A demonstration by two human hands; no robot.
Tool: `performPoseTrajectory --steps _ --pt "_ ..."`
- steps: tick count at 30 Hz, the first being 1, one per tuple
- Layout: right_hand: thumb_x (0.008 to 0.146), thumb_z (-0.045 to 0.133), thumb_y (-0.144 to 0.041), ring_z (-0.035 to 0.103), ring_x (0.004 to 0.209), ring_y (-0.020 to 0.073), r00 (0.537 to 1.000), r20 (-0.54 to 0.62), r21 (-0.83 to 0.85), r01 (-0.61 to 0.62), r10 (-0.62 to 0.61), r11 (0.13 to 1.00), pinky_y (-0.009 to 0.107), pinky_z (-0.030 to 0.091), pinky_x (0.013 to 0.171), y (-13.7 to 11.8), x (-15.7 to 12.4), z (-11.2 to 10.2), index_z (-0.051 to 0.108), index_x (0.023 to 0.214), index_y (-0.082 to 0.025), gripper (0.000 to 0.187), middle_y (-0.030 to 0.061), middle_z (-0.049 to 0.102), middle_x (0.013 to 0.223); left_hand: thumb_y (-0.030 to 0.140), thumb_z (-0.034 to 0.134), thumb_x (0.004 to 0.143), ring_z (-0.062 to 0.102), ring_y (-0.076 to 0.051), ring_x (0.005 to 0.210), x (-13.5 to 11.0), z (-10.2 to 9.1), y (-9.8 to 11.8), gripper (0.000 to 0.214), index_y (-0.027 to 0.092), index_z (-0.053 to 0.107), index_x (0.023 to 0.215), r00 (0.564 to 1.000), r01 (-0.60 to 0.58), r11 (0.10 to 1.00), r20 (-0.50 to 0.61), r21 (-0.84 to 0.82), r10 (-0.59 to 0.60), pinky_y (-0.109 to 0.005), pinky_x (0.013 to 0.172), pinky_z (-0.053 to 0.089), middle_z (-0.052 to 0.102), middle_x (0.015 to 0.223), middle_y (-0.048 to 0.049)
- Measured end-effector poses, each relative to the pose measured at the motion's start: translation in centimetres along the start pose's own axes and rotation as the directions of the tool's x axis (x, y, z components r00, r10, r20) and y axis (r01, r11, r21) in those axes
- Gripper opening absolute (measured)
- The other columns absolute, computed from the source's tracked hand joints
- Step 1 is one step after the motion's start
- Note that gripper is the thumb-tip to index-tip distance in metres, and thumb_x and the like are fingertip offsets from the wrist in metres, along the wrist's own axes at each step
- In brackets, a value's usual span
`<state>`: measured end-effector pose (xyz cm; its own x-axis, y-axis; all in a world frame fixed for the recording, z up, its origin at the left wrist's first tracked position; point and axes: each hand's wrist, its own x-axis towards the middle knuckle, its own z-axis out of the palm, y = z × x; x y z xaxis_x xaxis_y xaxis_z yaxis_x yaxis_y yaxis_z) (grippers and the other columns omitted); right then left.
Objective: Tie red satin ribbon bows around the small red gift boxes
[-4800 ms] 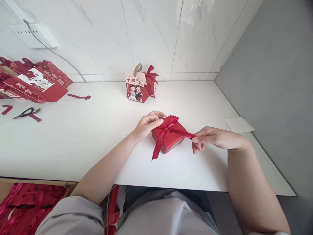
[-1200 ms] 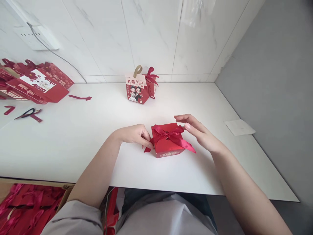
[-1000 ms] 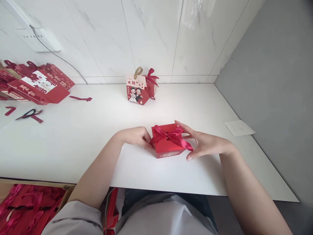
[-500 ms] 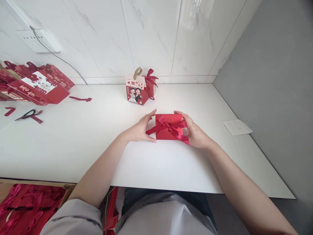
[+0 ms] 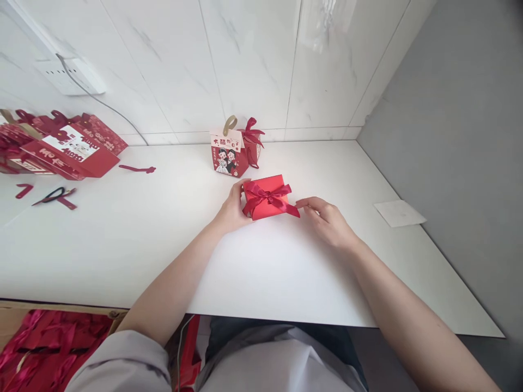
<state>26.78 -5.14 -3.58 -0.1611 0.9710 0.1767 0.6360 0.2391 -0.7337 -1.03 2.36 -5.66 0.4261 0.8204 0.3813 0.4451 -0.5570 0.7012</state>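
Note:
A red gift box (image 5: 261, 213) with a shiny dark-red ribbon bow (image 5: 268, 197) on top is over the middle of the white table, slightly tilted. My left hand (image 5: 233, 209) grips its left side, thumb at the near edge and fingers at the far one. Just right of the box, my right hand (image 5: 327, 219) has its fingers partly stretched out, the tips close to the ribbon's right tail; whether they touch it I cannot tell. Behind the box stands a small red and pink gift box (image 5: 229, 155) with a printed couple, beside a dark-red box with a bow (image 5: 254, 142).
Several red gift boxes (image 5: 77, 147) lie at the back left, near scissors (image 5: 55, 195) and ribbon scraps (image 5: 138, 169). A white paper (image 5: 400, 213) lies by the grey partition on the right. Below the table's left edge, a carton holds red ribboned boxes (image 5: 53, 343).
The red gift box has moved left and away from me, turning slightly, with my left hand on it. My right hand has come off its right side.

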Motion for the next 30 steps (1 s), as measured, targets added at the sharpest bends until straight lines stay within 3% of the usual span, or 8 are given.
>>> performPoseTrajectory --steps 2,5,14,26,30 --pt "0.102 0.032 -0.042 0.063 0.089 0.0214 0.998 0.025 0.054 -0.05 0.049 0.997 0.034 0.047 0.076 -0.9 -0.2 -0.2 0.065 0.091 -0.024 0.039 0.0025 0.07 0.098 0.036 0.084 0.062 0.05 -0.034 0.13 0.0 0.0 0.0 0.102 0.025 0.024 0.144 1.0 0.004 1.0 0.002 -0.012 -0.004 -0.049 0.106 0.046 0.043 0.146 -0.0144" --pt "0.1 0.033 -0.054 0.056 0.068 0.0175 0.998 0.038 0.059 -0.045 0.043 0.997 0.03 0.039 0.06 -1.9 -0.4 -0.4 0.059 0.076 -0.022 0.049 0.0013 0.065 0.076 0.038 0.082 0.064 0.049 -0.034 0.131 -0.1 -0.1 0.4 0.104 0.025 0.021 0.146 0.999 0.024 0.999 0.026 -0.026 -0.023 -0.047 0.108 0.044 0.042 0.147 -0.0142" --pt "0.099 0.043 -0.041 0.053 0.065 0.0179 0.977 0.097 -0.043 0.194 -0.189 0.98 0.031 0.041 0.064 -1.7 -0.6 0.0 0.058 0.078 -0.023 0.031 0.0032 0.066 0.079 0.039 0.081 0.064 0.046 -0.034 0.133 0.1 0.0 0.6 0.096 0.029 0.026 0.142 0.998 0.054 0.995 0.045 -0.08 -0.05 -0.048 0.107 0.043 0.042 0.148 -0.0117" --pt "0.098 0.043 -0.032 0.053 0.063 0.015 0.952 0.209 0.001 0.23 -0.225 0.973 0.028 0.041 0.063 -1.9 -0.5 -0.3 0.057 0.078 -0.022 0.026 0.0017 0.064 0.078 0.037 0.08 0.066 0.047 -0.033 0.133 0.0 -0.1 0.7 0.1 0.025 0.022 0.146 0.998 0.03 0.998 0.059 -0.059 -0.027 -0.047 0.111 0.039 0.044 0.147 -0.0133" --pt "0.098 0.044 -0.033 0.054 0.063 0.0148 0.942 0.256 0.019 0.22 -0.217 0.975 0.028 0.042 0.062 -2.0 -0.5 -0.2 0.059 0.079 -0.023 0.027 0.0014 0.065 0.079 0.038 0.081 0.064 0.049 -0.033 0.132 0.1 -0.1 0.7 0.101 0.03 0.022 0.145 0.998 0.024 0.998 0.051 -0.056 -0.021 -0.047 0.111 0.041 0.044 0.147 -0.0111"
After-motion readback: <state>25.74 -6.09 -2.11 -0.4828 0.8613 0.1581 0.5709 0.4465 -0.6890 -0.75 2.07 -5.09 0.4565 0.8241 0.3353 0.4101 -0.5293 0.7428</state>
